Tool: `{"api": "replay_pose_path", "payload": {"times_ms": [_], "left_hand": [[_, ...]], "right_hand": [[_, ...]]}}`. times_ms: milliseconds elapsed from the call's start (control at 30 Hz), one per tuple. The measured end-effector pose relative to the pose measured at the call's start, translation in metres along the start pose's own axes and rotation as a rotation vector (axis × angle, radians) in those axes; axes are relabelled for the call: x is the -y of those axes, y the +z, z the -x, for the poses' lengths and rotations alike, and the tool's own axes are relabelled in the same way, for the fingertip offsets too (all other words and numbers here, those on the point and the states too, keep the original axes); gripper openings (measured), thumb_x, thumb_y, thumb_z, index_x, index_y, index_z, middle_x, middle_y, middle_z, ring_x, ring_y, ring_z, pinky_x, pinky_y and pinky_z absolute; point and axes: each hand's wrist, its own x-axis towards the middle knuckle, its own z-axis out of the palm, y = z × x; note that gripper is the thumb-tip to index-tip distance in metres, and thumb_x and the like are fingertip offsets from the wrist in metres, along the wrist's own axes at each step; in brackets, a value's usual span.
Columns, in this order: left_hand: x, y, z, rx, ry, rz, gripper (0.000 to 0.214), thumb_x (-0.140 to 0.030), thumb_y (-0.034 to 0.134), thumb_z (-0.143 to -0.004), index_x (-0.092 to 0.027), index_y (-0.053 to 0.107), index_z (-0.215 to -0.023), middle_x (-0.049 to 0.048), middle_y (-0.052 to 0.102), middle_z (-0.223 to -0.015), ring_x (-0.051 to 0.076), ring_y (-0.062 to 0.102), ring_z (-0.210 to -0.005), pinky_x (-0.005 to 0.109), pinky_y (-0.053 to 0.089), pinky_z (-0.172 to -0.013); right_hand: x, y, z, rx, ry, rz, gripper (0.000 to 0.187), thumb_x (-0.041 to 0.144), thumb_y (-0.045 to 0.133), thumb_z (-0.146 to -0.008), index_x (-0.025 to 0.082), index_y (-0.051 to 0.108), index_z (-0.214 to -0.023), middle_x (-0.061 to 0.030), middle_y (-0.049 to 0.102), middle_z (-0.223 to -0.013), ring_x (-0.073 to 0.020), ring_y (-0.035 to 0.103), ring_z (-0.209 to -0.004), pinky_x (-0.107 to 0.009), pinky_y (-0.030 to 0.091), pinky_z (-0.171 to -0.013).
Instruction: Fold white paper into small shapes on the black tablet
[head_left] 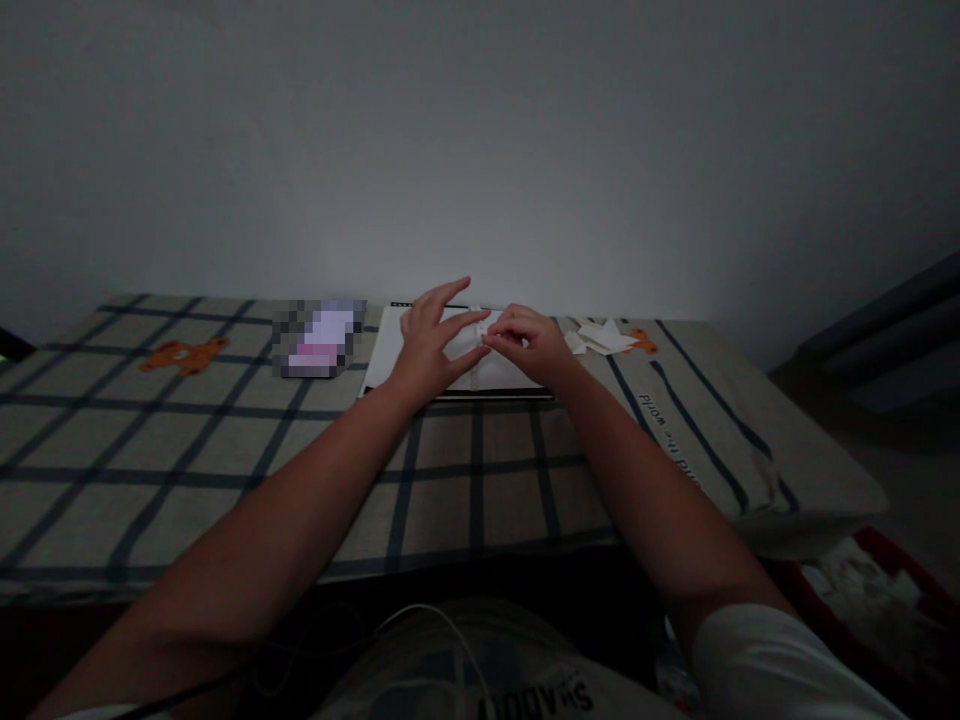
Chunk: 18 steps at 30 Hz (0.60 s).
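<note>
A white sheet or pad (pixel 386 345) with dark edges lies at the back of the table. Across its middle runs a narrow pale strip (pixel 474 380) with small marks near its upper part. My left hand (pixel 429 350) rests over the pad's left half, fingers spread, thumb and index tips on either side of the strip's marked part. From the right, my right hand (pixel 534 340) meets it there, thumb and forefinger pinched together at the strip. Whatever is in that pinch is too small to make out.
A checked cloth (pixel 337 440) with orange bear prints covers the table. Left of the pad lies a pixelated phone-like object (pixel 321 340). White paper scraps (pixel 606 338) lie to the right. A red bin (pixel 885 580) with crumpled white waste stands below the right edge; a wall (pixel 480 150) rises behind.
</note>
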Motion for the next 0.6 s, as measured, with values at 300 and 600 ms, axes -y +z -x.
{"api": "replay_pose_path", "payload": {"times_ms": [300,600], "left_hand": [[-0.003,-0.001,-0.004,0.050,-0.192,0.315,0.020,-0.043,0.079,-0.080,-0.027,0.075,-0.092,0.0044,0.076,-0.102,0.025,0.066,-0.103,0.042,0.045,-0.101],[0.000,0.011,-0.004,-0.114,-0.578,0.761,0.030,-0.047,0.083,-0.069,-0.021,0.070,-0.077,0.0008,0.069,-0.077,0.015,0.061,-0.072,0.029,0.049,-0.071]], "right_hand": [[0.010,-0.007,-0.004,0.032,0.129,0.020,0.028,0.047,0.062,-0.095,0.022,0.071,-0.086,-0.0020,0.059,-0.079,-0.0156,0.049,-0.071,-0.032,0.041,-0.068],[0.002,0.007,-0.002,-0.042,0.340,-0.106,0.032,0.051,0.062,-0.090,0.020,0.068,-0.097,-0.0055,0.069,-0.095,-0.0170,0.059,-0.085,-0.031,0.046,-0.077]]}}
